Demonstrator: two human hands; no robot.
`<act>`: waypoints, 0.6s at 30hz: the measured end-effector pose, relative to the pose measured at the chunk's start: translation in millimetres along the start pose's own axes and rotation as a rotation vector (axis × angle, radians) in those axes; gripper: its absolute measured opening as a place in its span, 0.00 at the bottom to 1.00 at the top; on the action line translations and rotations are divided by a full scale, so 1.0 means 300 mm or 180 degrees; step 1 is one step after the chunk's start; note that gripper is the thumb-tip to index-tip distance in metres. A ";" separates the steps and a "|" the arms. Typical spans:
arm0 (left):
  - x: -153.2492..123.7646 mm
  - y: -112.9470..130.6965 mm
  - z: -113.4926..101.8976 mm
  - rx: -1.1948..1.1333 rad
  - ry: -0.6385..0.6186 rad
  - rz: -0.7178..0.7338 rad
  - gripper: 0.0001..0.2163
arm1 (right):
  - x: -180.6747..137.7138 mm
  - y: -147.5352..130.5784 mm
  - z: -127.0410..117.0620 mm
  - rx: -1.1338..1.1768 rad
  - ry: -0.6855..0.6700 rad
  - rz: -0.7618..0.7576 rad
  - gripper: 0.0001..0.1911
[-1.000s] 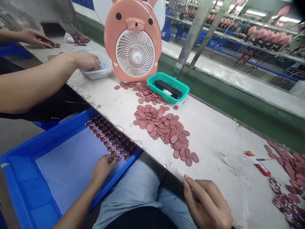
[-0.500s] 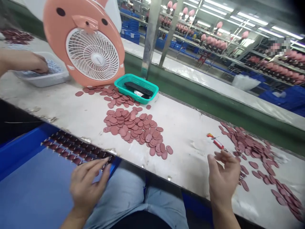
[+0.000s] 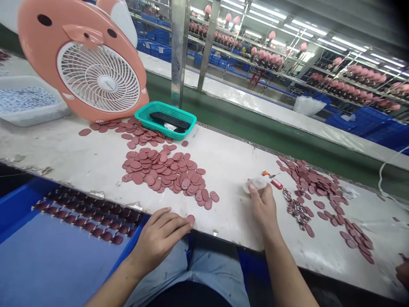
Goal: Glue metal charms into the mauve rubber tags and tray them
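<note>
My left hand (image 3: 159,238) is at the front edge of the table, with a small dusty-red oval disc (image 3: 191,219) at its fingertips; the thumb is hidden. My right hand (image 3: 264,207) pinches a translucent white rounded plastic piece (image 3: 255,184) just above the tabletop. Beyond its fingers lies a small red and yellow tool with a thin metal tip (image 3: 273,181). Between the hands and the fan is a pile of the same oval discs (image 3: 162,170). Shiny small metal parts (image 3: 295,209) lie to the right of my right hand.
An orange animal-shaped fan (image 3: 96,76), a green basket (image 3: 166,119) with a black object, and a white tub (image 3: 28,100) stand left. Finished-looking rows of discs (image 3: 86,217) lie in a blue bin (image 3: 128,251). More discs (image 3: 319,183) lie right. Part of a dark hand-like shape shows far right.
My left hand has moved right from over the blue bin to the table edge, and a disc shows at its fingers. My right hand now holds the white piece. Another person's hand has left view.
</note>
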State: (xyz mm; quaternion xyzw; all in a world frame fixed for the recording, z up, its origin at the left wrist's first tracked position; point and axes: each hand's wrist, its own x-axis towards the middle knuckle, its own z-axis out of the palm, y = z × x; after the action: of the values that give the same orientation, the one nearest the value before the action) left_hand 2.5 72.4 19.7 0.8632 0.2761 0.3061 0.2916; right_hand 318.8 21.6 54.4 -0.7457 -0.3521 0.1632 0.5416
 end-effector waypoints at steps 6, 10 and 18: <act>0.035 0.136 -0.024 -0.2105 0.1293 -0.1857 0.05 | -0.242 -0.124 0.114 0.0908 -0.1010 0.0139 0.22; 0.052 0.216 -0.040 -0.3169 0.1246 -0.2682 0.11 | -0.360 -0.206 0.194 0.1428 -0.1798 0.0406 0.21; 0.007 0.190 -0.053 -0.4340 -0.0259 -0.3051 0.23 | -0.316 -0.253 0.180 0.1821 -0.3012 0.0991 0.19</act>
State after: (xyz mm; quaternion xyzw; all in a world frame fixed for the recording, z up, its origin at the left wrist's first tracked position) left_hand 9.9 40.5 69.0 0.2968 0.3568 0.2174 0.8587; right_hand 192.5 5.1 91.8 -0.4582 -0.3841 0.6457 0.4749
